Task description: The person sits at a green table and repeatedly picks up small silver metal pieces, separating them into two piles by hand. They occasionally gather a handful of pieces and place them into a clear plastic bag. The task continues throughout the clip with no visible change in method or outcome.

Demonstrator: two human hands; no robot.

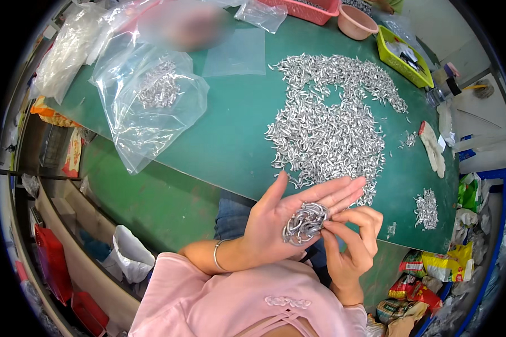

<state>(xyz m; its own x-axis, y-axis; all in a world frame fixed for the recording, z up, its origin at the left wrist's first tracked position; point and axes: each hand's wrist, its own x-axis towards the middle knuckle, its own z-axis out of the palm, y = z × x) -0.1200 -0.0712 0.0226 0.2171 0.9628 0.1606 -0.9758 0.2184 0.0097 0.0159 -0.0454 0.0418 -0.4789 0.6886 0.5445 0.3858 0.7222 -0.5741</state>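
Observation:
My left hand (270, 219) is palm up with fingers stretched out, carrying a small heap of curved silver metal pieces (305, 223) in its palm. Thumb and forefinger of my right hand (351, 241) pinch together at the heap's right edge, on what looks like one of those pieces; the fingertips partly hide it. Beyond both hands a wide spread of similar curved metal pieces (326, 135) covers part of the green table (230, 129). A smaller pile of them (426, 209) lies near the table's right end.
A clear plastic bag (152, 126) at the left contains more pieces. Behind lie a flat clear sheet (235, 53), a red basket (315, 12), a pink bowl (357, 23) and a yellow-green basket (405, 59). A white glove (432, 149) rests by the right edge.

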